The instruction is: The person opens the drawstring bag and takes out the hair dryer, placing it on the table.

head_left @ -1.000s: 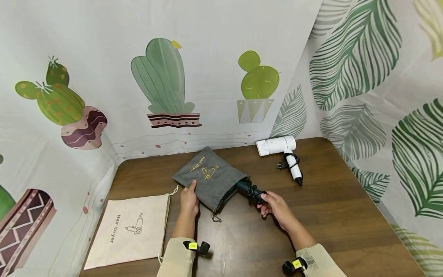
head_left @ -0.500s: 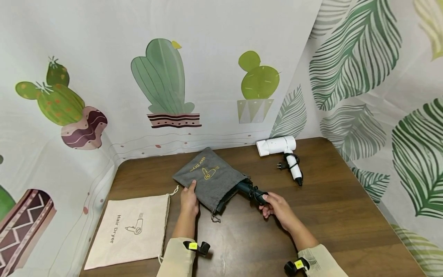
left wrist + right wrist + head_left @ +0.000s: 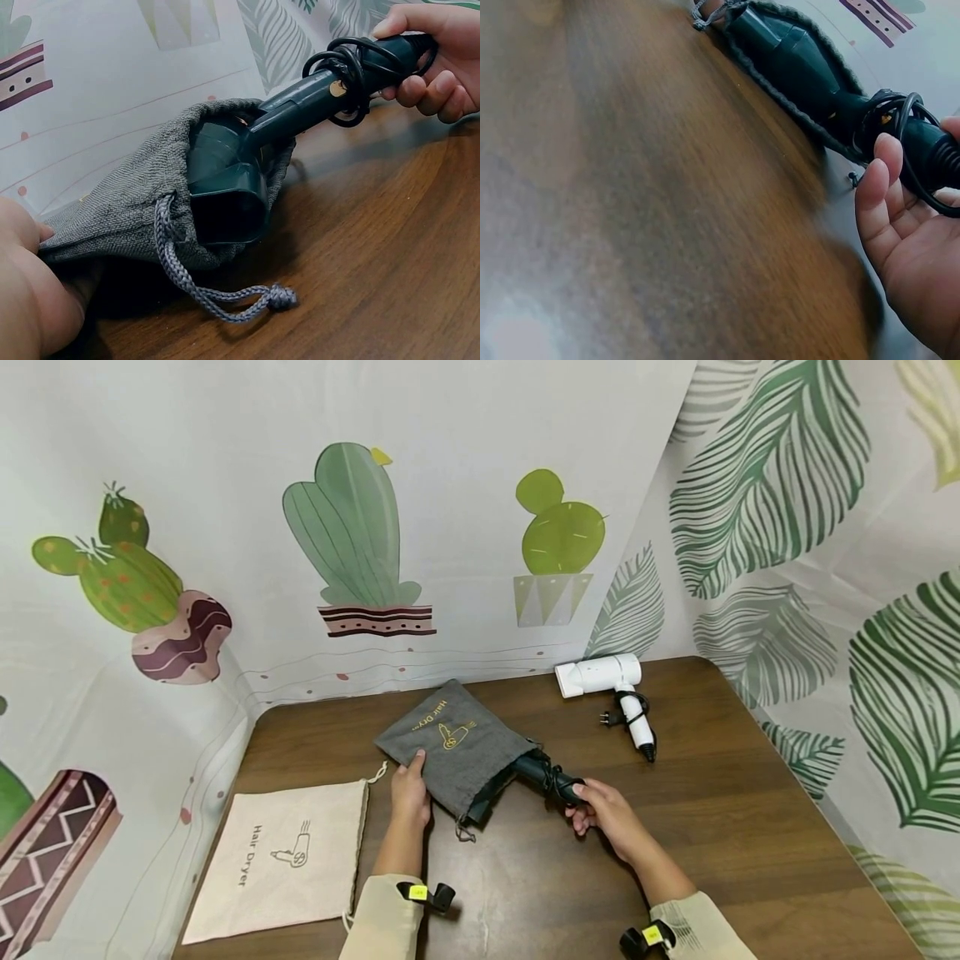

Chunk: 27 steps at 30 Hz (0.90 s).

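A dark green hair dryer point(image 3: 307, 105) lies partly inside a grey drawstring bag point(image 3: 457, 747) with gold "Hair Dryer" print. Its handle, wound with its black cord point(image 3: 358, 75), sticks out of the bag's mouth. In the left wrist view, the nozzle point(image 3: 225, 214) shows at the opening, while the rest of the body is hidden by cloth. My right hand point(image 3: 611, 820) holds the end of the handle between thumb and fingers. My left hand point(image 3: 409, 792) grips the bag's near side, thumb on top and fingers underneath. The knotted grey drawcord point(image 3: 225, 292) hangs from the mouth.
A cream drawstring bag point(image 3: 285, 868) with a printed hair dryer lies flat on the left of the wooden table point(image 3: 540, 893). Toward the back right rests a white hair dryer point(image 3: 600, 677), cord wrapped round its handle. Patterned curtains point(image 3: 465, 527) rise behind the table.
My right hand has shifted slightly right and toward me, drawing the dark green hair dryer a little farther out of the grey bag. The left hand stays in place.
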### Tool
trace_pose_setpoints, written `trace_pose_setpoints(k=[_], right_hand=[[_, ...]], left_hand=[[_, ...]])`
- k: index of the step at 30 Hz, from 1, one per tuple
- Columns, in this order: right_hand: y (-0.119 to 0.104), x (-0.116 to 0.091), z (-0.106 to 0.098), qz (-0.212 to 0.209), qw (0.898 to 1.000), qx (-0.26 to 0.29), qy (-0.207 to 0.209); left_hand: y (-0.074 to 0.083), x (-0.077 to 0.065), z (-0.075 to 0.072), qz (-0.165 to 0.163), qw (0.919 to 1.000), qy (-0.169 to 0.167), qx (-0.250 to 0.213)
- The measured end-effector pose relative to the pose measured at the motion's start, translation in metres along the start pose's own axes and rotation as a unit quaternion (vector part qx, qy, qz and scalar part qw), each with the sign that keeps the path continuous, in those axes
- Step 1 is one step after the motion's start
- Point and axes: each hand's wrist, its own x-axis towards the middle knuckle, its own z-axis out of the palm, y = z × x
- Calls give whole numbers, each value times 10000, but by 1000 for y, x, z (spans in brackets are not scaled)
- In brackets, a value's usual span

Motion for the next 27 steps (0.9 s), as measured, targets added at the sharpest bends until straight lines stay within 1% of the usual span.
trace_pose_setpoints(k=[6, 14, 20, 24, 27], right_hand=[[2, -1, -3, 23, 10000, -20, -89], [4, -2, -4, -5, 9999, 2, -106], [5, -4, -6, 17, 10000, -12, -90], [4, -5, -7, 86, 9999, -26, -81], [4, -6, -8, 111, 9999, -27, -90]], left_hand=[[-2, 1, -1, -68, 9999, 81, 99], [-2, 3, -1, 22, 9999, 97, -80], [-2, 5, -1, -43, 9997, 40, -226], [-3, 7, -2, -90, 9997, 1, -239], [-2, 7, -1, -110, 9998, 39, -145]])
